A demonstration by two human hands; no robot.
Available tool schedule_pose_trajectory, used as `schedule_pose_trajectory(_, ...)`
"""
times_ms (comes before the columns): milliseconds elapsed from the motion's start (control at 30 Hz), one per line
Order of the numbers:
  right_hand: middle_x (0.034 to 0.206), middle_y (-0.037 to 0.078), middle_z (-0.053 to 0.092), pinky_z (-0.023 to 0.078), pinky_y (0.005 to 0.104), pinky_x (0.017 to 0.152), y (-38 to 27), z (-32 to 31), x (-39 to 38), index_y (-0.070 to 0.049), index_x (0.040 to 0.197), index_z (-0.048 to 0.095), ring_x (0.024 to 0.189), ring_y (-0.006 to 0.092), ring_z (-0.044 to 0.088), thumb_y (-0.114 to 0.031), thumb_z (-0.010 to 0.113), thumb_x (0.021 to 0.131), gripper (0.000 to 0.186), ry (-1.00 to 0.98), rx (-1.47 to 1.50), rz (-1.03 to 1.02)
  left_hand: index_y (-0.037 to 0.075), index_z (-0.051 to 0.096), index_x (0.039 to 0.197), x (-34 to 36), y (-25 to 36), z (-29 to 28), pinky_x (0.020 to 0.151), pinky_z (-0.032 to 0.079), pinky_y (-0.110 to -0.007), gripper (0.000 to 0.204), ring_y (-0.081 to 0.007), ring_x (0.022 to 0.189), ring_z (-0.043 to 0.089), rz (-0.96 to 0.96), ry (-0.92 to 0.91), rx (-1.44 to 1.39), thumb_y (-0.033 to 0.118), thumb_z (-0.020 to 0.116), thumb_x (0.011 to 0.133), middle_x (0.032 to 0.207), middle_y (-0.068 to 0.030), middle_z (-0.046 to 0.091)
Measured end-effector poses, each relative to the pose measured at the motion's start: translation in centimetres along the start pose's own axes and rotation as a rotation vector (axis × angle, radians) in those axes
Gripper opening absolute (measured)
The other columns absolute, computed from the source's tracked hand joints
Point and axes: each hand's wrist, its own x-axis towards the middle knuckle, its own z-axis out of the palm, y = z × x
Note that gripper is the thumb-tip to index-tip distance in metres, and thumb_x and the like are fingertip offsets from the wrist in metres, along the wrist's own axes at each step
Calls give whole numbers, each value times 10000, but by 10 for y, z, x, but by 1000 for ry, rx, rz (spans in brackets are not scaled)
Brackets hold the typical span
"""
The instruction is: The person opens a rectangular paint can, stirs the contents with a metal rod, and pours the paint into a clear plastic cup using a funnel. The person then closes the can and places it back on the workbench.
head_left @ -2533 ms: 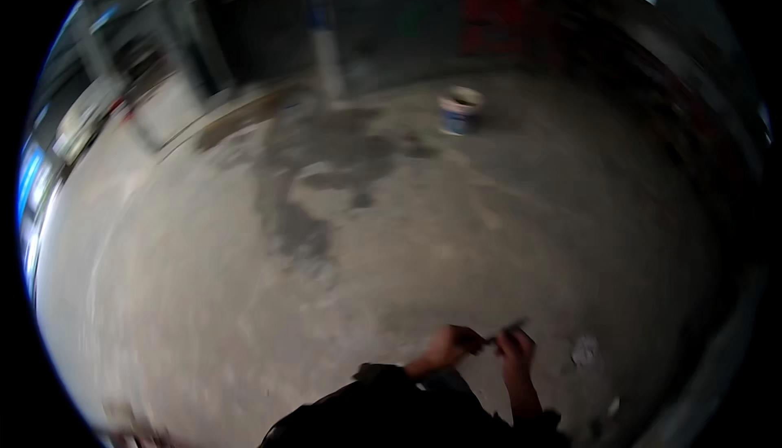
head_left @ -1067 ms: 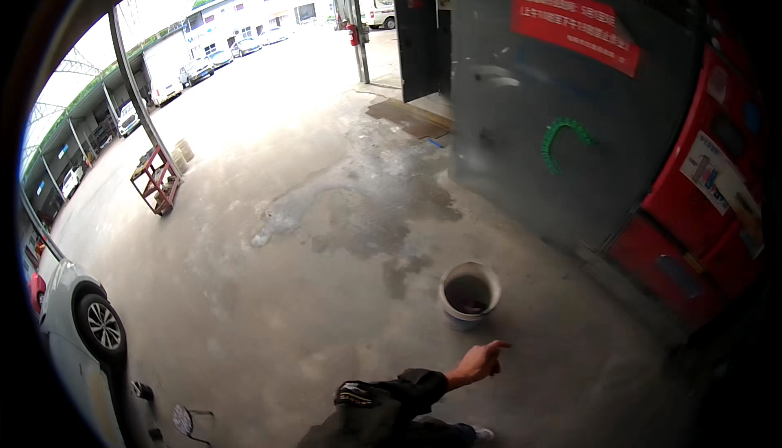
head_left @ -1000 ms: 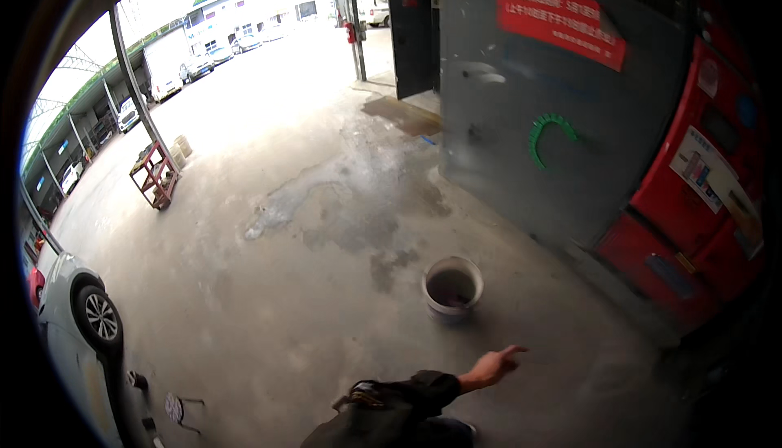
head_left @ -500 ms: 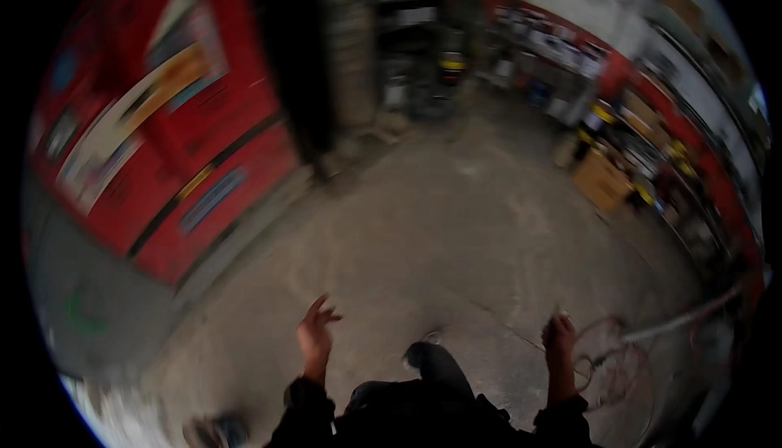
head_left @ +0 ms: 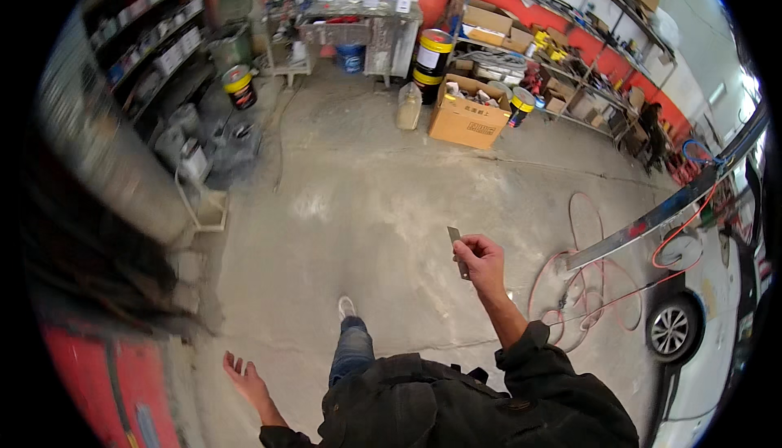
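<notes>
My right hand (head_left: 481, 261) grips a thin, flat grey metal blade (head_left: 458, 244) upright over the concrete floor. Low at the left, my left hand (head_left: 244, 375) hangs open and empty, fingers slightly curled, beside a red cabinet (head_left: 85, 371). My leg in jeans (head_left: 350, 350) steps forward on the floor between the two hands.
Ahead are shelves of cans (head_left: 147, 45), a cluttered bench (head_left: 334, 32), drums (head_left: 432, 61), a cardboard box (head_left: 468, 122) and a laden rack (head_left: 562, 73). At right are coiled hoses (head_left: 570, 318), a slanted post (head_left: 643, 224) and a car wheel (head_left: 674, 330).
My view has swung right from the yard and bucket, past the red cabinet, to the bench and shelves. My right hand has come forward and up with the blade.
</notes>
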Motion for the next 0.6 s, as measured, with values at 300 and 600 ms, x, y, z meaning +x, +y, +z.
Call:
schedule_pose_trajectory(300,789,24,679,496,237,682,45,-28,246,3,983,700,728,89,617,-82,749,846,168,475,-156,83,33,439,1404,228,313,336,952,467,-341,531,-200,1046,632,423,-525,-20,38,596,896,1241,-122,650)
schedule_pose_trajectory(600,831,21,683,483,242,704,99,3,605,9,983,691,762,90,612,-97,729,876,155,571,-96,197,6,521,1321,403,428,645,911,493,-316,390,-168,995,655,243,-615,-316,95,607,952,1104,-123,711)
